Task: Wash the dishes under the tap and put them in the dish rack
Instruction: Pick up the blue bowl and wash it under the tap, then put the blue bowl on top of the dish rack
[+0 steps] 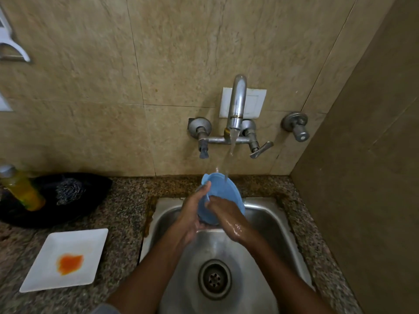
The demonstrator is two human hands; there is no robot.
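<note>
A round blue plastic dish [223, 189] is held tilted over the steel sink [267, 214], with water from the tap [237, 103] falling on its upper part. My left hand [195, 211] grips its left rim, thumb over the edge. My right hand [229, 217], wet, rests on the dish's face with its fingertips against it. A white square plate [65, 259] with an orange stain lies on the counter to the left of the sink.
A black pan [56, 198] holding a steel scrubber and a yellow bottle [22, 189] sits at the back left of the granite counter [127, 200]. A wall stands close on the right. The sink drain [215, 278] is below my arms.
</note>
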